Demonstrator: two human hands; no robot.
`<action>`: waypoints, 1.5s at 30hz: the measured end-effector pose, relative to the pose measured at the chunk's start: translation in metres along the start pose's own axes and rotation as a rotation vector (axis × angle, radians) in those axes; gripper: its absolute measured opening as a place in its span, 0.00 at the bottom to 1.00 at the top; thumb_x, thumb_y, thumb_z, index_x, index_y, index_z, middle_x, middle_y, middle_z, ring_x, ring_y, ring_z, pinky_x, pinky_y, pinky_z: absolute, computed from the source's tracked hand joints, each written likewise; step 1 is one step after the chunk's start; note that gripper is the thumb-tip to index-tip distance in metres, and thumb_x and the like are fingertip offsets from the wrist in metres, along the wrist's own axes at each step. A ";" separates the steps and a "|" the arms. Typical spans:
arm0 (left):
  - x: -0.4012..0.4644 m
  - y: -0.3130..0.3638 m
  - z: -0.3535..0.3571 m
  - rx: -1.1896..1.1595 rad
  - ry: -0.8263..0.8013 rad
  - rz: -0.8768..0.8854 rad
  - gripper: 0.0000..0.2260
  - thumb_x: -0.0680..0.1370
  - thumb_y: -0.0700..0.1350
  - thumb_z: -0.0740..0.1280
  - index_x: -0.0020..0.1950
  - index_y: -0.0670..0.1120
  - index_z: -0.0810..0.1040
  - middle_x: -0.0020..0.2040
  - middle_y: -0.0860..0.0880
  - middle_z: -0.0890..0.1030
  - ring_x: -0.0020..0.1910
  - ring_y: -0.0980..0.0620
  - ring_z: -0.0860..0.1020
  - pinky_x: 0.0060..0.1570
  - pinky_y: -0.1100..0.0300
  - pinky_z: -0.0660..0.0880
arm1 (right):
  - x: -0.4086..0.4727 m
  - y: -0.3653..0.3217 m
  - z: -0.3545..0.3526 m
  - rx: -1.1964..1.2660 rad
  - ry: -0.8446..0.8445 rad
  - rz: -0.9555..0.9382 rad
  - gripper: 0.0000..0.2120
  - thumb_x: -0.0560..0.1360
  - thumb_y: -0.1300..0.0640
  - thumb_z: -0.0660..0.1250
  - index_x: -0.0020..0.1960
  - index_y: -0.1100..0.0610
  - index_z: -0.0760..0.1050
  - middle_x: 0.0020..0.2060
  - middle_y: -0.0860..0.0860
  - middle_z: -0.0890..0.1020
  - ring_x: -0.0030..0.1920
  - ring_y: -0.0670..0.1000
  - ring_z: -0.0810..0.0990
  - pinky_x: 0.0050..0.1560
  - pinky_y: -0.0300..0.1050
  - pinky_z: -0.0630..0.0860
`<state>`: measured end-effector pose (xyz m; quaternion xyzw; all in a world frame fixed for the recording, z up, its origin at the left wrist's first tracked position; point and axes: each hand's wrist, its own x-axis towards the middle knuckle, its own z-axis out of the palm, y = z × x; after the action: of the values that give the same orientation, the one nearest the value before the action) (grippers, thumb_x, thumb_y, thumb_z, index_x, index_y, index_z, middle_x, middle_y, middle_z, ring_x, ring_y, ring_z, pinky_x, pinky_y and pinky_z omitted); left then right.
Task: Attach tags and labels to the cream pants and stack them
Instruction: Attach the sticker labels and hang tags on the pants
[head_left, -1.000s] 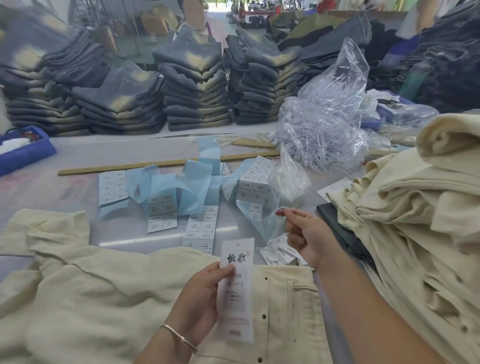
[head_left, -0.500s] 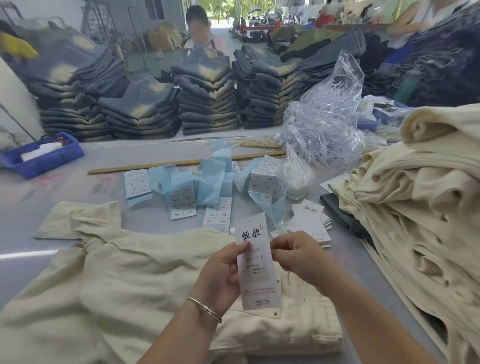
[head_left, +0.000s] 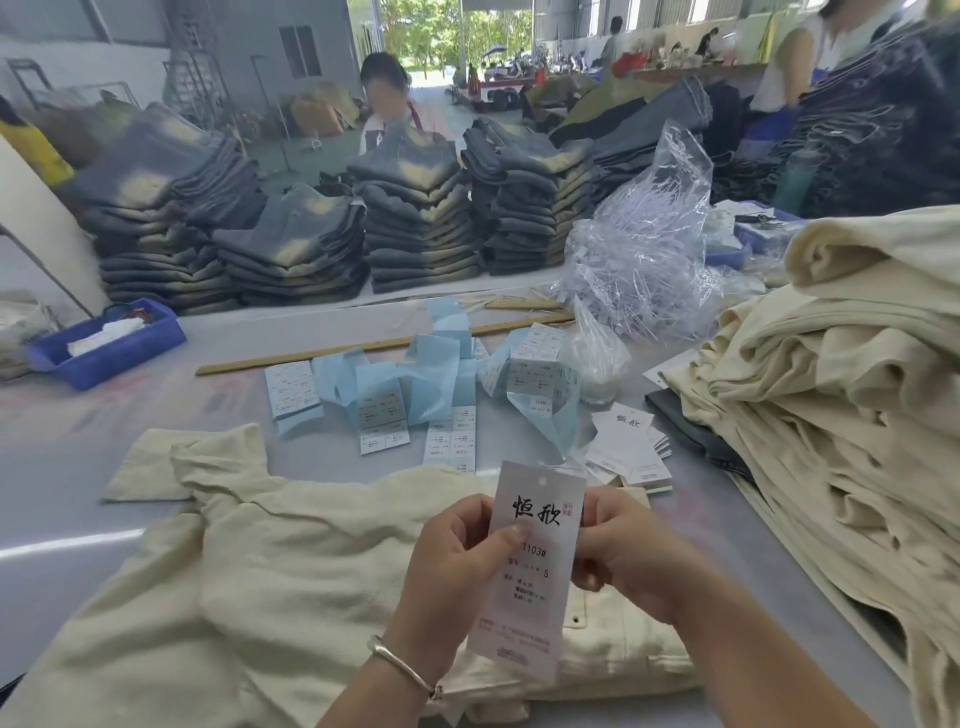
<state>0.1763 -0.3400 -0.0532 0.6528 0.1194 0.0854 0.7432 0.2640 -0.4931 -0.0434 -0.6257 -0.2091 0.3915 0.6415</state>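
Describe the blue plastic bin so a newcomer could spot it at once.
Start at the long wooden ruler lying across the grey table, then follow it past its left end. There sits the blue plastic bin, holding white items, before the stacked dark jeans. It is the only rigid blue box there; nearby blue label strips are flimsy.

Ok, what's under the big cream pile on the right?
A dark folded garment sticks out from beneath the cream pants pile at its left edge, lying on the table. How far it runs underneath is covered.
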 end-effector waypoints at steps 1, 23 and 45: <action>-0.002 0.000 -0.002 -0.012 0.003 -0.003 0.08 0.68 0.46 0.73 0.42 0.41 0.82 0.42 0.42 0.84 0.39 0.50 0.81 0.38 0.60 0.77 | -0.001 0.000 0.001 -0.058 -0.003 0.000 0.06 0.68 0.62 0.69 0.41 0.56 0.84 0.32 0.52 0.81 0.24 0.44 0.65 0.25 0.35 0.62; -0.008 0.002 -0.001 0.250 0.126 0.225 0.04 0.73 0.50 0.68 0.45 0.51 0.80 0.36 0.47 0.84 0.34 0.49 0.83 0.32 0.57 0.78 | -0.014 -0.010 0.028 -0.592 0.577 -0.396 0.05 0.70 0.55 0.74 0.35 0.50 0.82 0.19 0.45 0.64 0.23 0.45 0.60 0.28 0.40 0.59; -0.016 0.001 0.002 0.435 0.197 0.369 0.05 0.76 0.51 0.65 0.43 0.53 0.80 0.33 0.54 0.83 0.31 0.56 0.80 0.30 0.63 0.75 | -0.017 -0.015 0.039 -0.826 0.693 -0.399 0.10 0.62 0.47 0.66 0.31 0.53 0.77 0.21 0.45 0.67 0.26 0.47 0.65 0.28 0.42 0.60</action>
<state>0.1618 -0.3464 -0.0509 0.7960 0.0858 0.2544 0.5425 0.2275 -0.4803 -0.0204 -0.8645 -0.2361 -0.0793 0.4365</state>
